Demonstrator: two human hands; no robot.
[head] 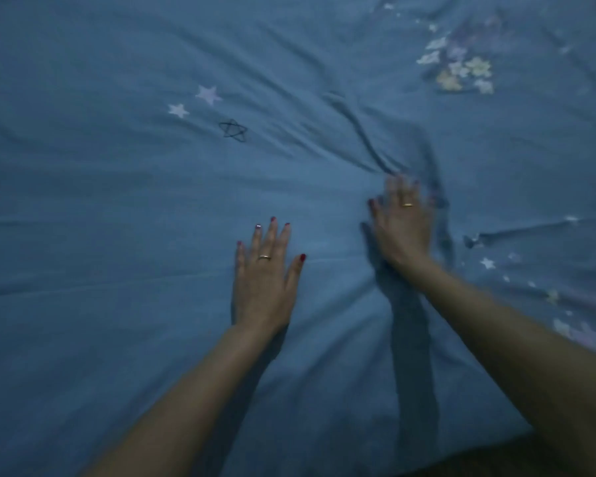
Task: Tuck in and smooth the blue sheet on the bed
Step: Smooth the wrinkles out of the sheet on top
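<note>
Pressing flat, left hand (263,282) and right hand (402,224) on sheet (117,201)

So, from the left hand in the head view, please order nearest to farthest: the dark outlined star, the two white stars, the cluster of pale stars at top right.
From the left hand:
1. Dark outlined star, above it.
2. Two white stars, beyond, upper left.
3. Cluster of pale stars, far upper right.
</note>
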